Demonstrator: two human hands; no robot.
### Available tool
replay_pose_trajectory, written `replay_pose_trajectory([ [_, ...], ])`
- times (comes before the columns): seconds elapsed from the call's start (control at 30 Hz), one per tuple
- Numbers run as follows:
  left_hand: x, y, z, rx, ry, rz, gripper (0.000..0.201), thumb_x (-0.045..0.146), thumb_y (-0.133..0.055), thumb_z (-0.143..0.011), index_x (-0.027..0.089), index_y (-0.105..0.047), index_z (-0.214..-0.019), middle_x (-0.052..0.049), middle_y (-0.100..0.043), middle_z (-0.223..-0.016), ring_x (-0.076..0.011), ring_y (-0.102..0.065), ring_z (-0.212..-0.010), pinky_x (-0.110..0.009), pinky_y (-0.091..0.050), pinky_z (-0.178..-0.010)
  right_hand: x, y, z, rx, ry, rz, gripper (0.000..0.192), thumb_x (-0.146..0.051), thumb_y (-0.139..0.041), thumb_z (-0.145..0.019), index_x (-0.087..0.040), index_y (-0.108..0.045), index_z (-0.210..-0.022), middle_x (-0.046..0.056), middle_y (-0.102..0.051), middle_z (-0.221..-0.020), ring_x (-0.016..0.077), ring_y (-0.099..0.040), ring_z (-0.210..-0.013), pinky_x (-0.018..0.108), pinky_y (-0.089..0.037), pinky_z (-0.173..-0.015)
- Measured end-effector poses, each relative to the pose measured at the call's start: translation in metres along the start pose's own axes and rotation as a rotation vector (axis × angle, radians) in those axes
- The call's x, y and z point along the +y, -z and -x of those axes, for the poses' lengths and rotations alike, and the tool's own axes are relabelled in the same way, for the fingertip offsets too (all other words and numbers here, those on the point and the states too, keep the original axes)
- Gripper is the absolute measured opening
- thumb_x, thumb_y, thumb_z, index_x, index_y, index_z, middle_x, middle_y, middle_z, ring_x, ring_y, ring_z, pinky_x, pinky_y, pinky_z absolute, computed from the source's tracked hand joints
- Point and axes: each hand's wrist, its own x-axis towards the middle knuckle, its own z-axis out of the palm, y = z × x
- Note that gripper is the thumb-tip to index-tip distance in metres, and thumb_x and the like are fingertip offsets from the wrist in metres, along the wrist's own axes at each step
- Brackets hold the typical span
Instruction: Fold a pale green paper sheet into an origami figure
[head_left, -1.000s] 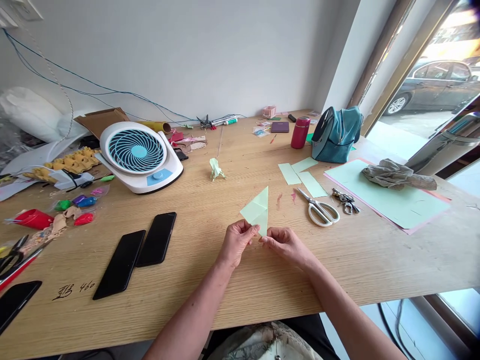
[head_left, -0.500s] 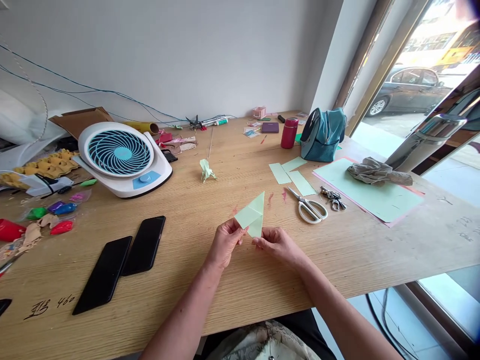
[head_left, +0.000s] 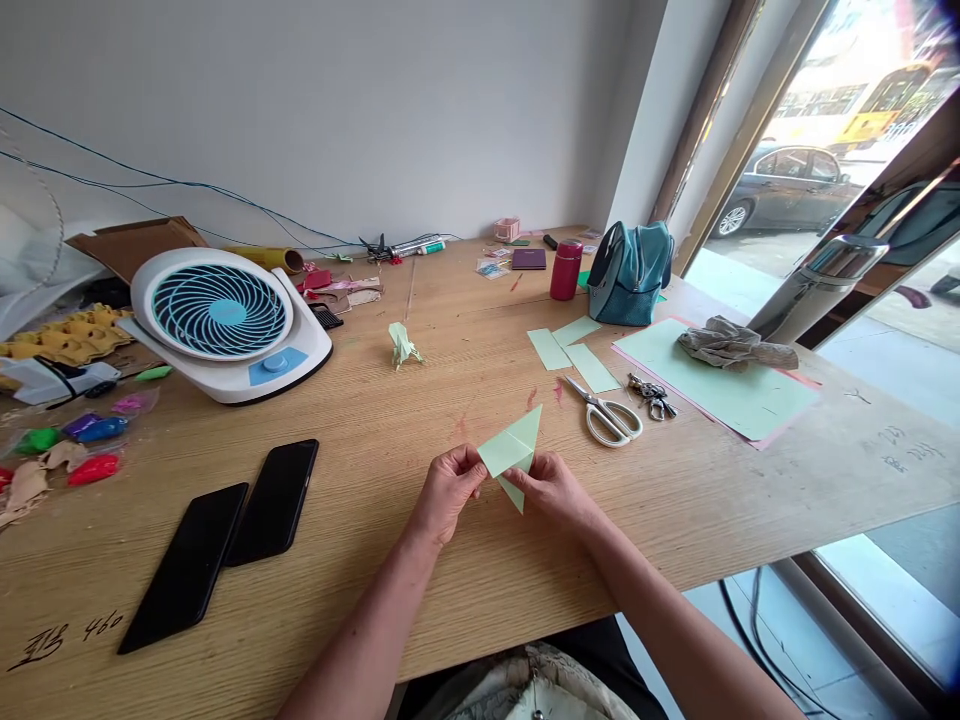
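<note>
A pale green paper (head_left: 514, 450), folded into a pointed triangular shape, is held just above the wooden table (head_left: 465, 590) near its front edge. My left hand (head_left: 444, 492) pinches the paper's left corner. My right hand (head_left: 553, 490) grips its lower right edge, thumb on top. The paper's tip points up and to the right, and a lower point sticks down between my hands.
White-handled scissors (head_left: 606, 415) and keys (head_left: 651, 394) lie to the right, beside green paper strips (head_left: 571, 352) and a large green sheet (head_left: 712, 385) with a crumpled cloth. Two black phones (head_left: 225, 540) lie at left. A small fan (head_left: 222, 322), a folded paper figure (head_left: 401, 345), a teal bag (head_left: 628, 272) and a red bottle (head_left: 564, 270) stand farther back.
The paper has been turned and lowered between my hands, its tip now leaning right with a point below. The view has shifted to the right.
</note>
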Motion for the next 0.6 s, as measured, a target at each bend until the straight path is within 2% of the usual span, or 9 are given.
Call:
replay_pose_trajectory([
  [0.17, 0.0014, 0.0001, 0.0001, 0.052, 0.003, 0.029, 0.027, 0.037, -0.079, -0.066, 0.015, -0.063, -0.070, 0.003, -0.054, -0.066, -0.0064, -0.041, -0.055, -0.018, -0.036, -0.047, 0.0000, -0.0020, -0.0004, 0.029, -0.005, -0.025, 0.052, -0.064, -0.067, -0.074, -0.018, -0.048, -0.060, -0.004, -0.039, -0.057, 0.0092, -0.033, -0.054, 0.024, -0.027, -0.050],
  [0.37, 0.0060, 0.0003, 0.0012, 0.064, 0.028, 0.040, 0.025, 0.034, -0.077, -0.067, 0.015, -0.061, -0.069, 0.003, -0.054, -0.062, -0.0056, -0.041, -0.051, -0.018, -0.036, -0.047, 0.0041, 0.0007, -0.0006, 0.055, -0.012, -0.056, 0.053, -0.067, -0.065, -0.075, -0.017, -0.052, -0.062, -0.001, -0.049, -0.062, 0.0112, -0.040, -0.057, 0.025, -0.032, -0.053],
  [0.53, 0.0067, -0.0002, 0.0024, 0.064, 0.032, 0.060, 0.025, 0.040, -0.067, -0.077, 0.016, -0.063, -0.076, 0.000, -0.059, -0.072, -0.0077, -0.046, -0.056, -0.018, -0.040, -0.047, 0.0050, 0.0022, -0.0001, 0.062, -0.016, -0.058, 0.054, -0.068, -0.065, -0.075, -0.017, -0.054, -0.061, -0.001, -0.051, -0.061, 0.0117, -0.040, -0.057, 0.026, -0.032, -0.053],
  [0.6, 0.0054, 0.0000, 0.0021, 0.070, -0.003, 0.025, 0.028, 0.044, -0.067, -0.079, 0.016, -0.063, -0.076, 0.001, -0.057, -0.069, -0.0073, -0.045, -0.054, -0.019, -0.039, -0.047, 0.0045, 0.0018, 0.0004, 0.058, -0.016, -0.055, 0.054, -0.068, -0.066, -0.074, -0.017, -0.056, -0.061, -0.001, -0.050, -0.060, 0.0115, -0.039, -0.057, 0.025, -0.031, -0.052],
])
